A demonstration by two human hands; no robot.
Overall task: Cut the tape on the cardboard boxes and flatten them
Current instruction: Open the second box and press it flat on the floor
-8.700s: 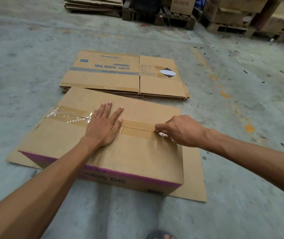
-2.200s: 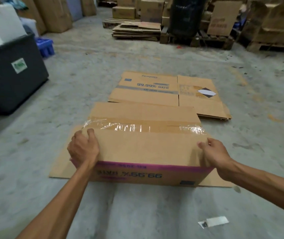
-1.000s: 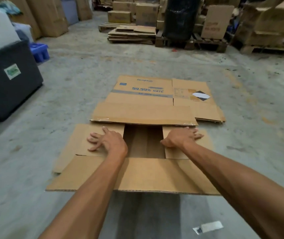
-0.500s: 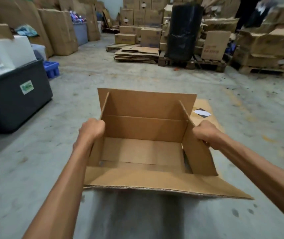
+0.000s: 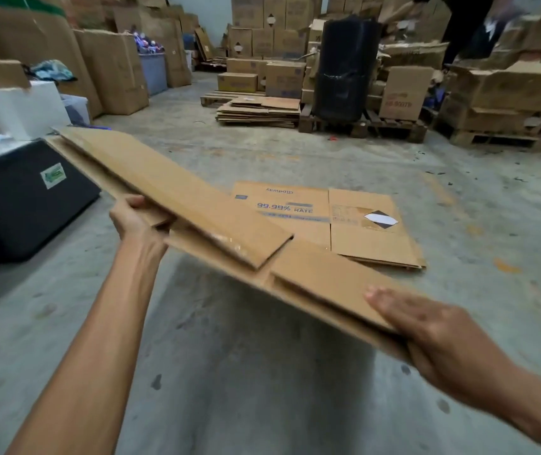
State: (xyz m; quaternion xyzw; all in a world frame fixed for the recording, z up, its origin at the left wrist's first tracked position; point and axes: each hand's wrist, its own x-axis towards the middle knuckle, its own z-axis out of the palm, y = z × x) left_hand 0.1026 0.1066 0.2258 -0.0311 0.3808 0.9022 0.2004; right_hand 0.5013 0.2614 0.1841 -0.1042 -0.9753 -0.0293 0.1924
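Half a second ago the cardboard box (image 5: 203,211) stood open on the floor with a hand on each side wall. It is now folded flat and lifted clear of the concrete floor (image 5: 262,389).

Head view: the flat box is held in the air as a tilted slab. Its far left end is high, near the black bin (image 5: 16,205), and its near right end is lower. The flaps lie overlapped on the upper face, and a shiny scrap of tape (image 5: 229,241) shows near the middle.

The left hand (image 5: 137,221) grips the near edge. Its thumb is curled over the top, and its fingers are hidden under the board. The right hand (image 5: 426,333) pinches the near right corner, thumb laid along the upper face and fingers out of sight beneath.

Beyond the held box, a stack of flattened boxes (image 5: 361,238) lies on the floor with printed sides up. Further back are another pile of flat cardboard (image 5: 259,110), a black wrapped drum (image 5: 344,67) on a pallet, and walls of stacked cartons.
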